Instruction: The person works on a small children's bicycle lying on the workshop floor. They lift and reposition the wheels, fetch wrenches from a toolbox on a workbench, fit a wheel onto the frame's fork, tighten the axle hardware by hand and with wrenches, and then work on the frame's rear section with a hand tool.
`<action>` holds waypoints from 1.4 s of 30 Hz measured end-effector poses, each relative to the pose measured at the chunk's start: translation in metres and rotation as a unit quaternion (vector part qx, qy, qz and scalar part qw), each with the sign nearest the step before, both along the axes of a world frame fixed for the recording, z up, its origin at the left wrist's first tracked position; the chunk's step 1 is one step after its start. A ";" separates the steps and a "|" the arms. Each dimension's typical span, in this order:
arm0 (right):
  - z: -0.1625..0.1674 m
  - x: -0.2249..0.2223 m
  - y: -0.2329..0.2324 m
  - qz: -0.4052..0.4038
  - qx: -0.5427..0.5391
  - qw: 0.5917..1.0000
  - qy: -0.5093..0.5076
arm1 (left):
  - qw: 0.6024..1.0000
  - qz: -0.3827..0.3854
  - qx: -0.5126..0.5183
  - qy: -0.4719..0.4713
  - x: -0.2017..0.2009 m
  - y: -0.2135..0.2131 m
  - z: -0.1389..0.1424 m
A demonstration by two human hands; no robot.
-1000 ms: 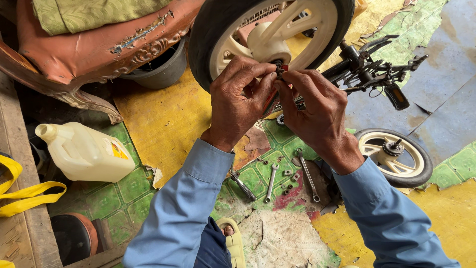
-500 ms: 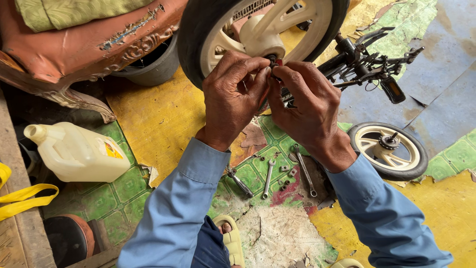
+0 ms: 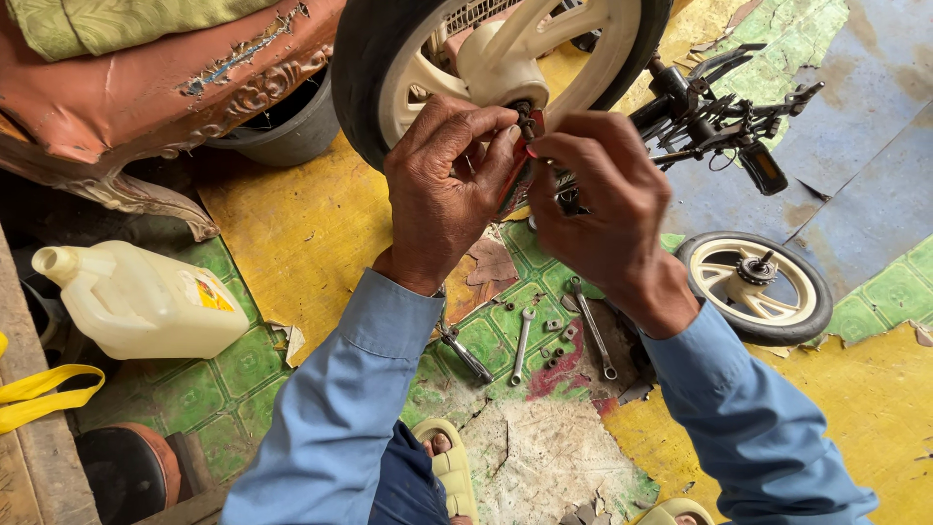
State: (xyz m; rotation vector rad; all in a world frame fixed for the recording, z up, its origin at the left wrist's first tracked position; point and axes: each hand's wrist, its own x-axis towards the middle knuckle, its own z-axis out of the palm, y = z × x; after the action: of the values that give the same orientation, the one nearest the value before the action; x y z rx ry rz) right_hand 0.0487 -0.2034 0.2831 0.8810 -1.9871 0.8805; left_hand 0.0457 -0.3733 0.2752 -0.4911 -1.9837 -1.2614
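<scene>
My left hand (image 3: 442, 190) and right hand (image 3: 607, 199) are raised close together at the hub of a small wheel (image 3: 496, 58) with a black tyre and cream spokes, which stands upright just in front of me. The fingertips of both hands are pinched around a small dark fitting (image 3: 528, 122) at the end of the wheel's axle; the left fingers curl in from one side, the right thumb and forefinger close in from the other, with a sliver of red frame showing between them. Compared with a moment ago, my hands sit tighter against the hub and the wheel fills more of my view, so I judge the fine work on that fitting is under way rather than finished. Below my wrists, on the green patterned floor (image 3: 243, 369), lie several loose spanners (image 3: 593, 326) and a few small nuts. A second, smaller cream wheel (image 3: 753, 287) lies flat on the floor to my right, near black handlebars (image 3: 719, 107). To my left lies a cream plastic jug (image 3: 141, 301), with a worn brown seat (image 3: 146, 87) above it and a yellow strap (image 3: 44, 394) at the edge. My pale sandal (image 3: 447, 472) shows at the bottom.
</scene>
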 end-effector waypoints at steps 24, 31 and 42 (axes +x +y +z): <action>-0.285 0.101 0.092 -0.103 0.231 0.882 -0.397 | 0.998 0.051 -0.024 0.006 0.005 0.016 0.006; -0.284 0.096 0.093 -0.124 0.263 0.825 -0.484 | 0.989 0.099 -0.004 0.107 0.012 0.008 0.030; -0.136 -0.013 0.091 0.005 -0.190 0.857 -0.479 | 0.966 0.223 0.006 0.131 0.006 -0.007 0.034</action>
State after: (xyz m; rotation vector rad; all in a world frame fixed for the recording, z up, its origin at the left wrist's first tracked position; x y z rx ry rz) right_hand 0.0358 -0.1120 0.1469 0.1911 -2.4393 1.8985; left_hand 0.0513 -0.3804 0.3091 -0.1763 -1.7359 -0.8766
